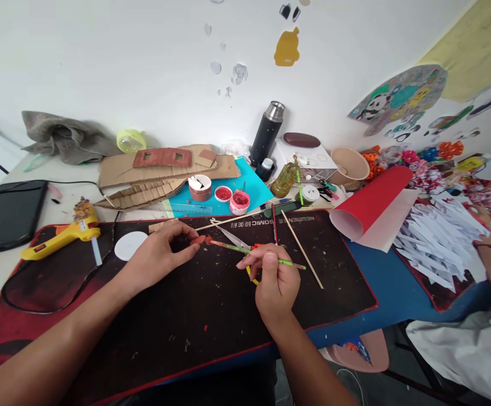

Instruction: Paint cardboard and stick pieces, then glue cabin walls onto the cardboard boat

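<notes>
We pinched a small flat reddish cardboard piece at frame centre with our left hand, thumb and forefinger closed on it, just above the black speckled mat. Our right hand was curled tight around a thin green paintbrush; its long axis ran nearly level, bristle tip pointing left and touching the piece, handle end toward the right. Scissors lay just behind. Round pots of red paint sat above centre, on turquoise paper.
</notes>
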`<action>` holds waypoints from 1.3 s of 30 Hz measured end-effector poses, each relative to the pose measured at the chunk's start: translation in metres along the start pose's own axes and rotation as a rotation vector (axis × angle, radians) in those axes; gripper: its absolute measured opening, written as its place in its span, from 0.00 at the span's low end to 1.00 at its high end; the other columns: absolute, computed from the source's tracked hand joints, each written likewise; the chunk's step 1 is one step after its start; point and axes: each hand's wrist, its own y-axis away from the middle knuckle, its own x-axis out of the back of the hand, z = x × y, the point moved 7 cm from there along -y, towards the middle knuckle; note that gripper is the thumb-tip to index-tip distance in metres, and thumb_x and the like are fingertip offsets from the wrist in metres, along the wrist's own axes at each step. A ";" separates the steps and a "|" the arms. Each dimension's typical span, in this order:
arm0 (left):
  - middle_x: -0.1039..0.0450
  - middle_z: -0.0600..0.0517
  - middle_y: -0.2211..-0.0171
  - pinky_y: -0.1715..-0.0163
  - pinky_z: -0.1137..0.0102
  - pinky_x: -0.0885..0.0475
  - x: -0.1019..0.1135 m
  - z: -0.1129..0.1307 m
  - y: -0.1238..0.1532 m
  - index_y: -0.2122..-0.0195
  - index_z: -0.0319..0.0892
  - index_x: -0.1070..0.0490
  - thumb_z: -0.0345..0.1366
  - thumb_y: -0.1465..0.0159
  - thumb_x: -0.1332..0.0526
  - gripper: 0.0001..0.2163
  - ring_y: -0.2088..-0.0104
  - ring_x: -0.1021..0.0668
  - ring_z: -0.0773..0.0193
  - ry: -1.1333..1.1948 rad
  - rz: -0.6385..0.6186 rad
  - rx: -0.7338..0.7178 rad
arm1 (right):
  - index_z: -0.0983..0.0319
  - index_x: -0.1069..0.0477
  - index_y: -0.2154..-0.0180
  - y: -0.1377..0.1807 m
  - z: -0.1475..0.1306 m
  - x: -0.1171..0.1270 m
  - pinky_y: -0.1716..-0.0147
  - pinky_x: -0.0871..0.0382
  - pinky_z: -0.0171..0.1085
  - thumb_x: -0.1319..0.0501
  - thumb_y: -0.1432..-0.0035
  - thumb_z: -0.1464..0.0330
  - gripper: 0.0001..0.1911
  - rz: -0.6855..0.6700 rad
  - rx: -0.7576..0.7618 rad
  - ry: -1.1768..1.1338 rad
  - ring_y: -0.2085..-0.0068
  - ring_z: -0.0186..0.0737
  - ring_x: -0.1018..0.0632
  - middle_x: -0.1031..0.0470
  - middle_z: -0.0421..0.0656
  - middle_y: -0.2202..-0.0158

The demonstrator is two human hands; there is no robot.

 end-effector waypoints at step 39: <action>0.22 0.43 0.45 0.35 0.46 0.31 -0.020 -0.002 0.014 0.44 0.46 0.25 0.58 0.34 0.30 0.26 0.41 0.23 0.40 -0.355 -0.173 -0.278 | 0.60 0.25 0.65 0.003 0.059 0.042 0.82 0.34 0.32 0.35 0.29 0.43 0.26 0.271 -0.406 -0.219 0.81 0.38 0.22 0.25 0.36 0.79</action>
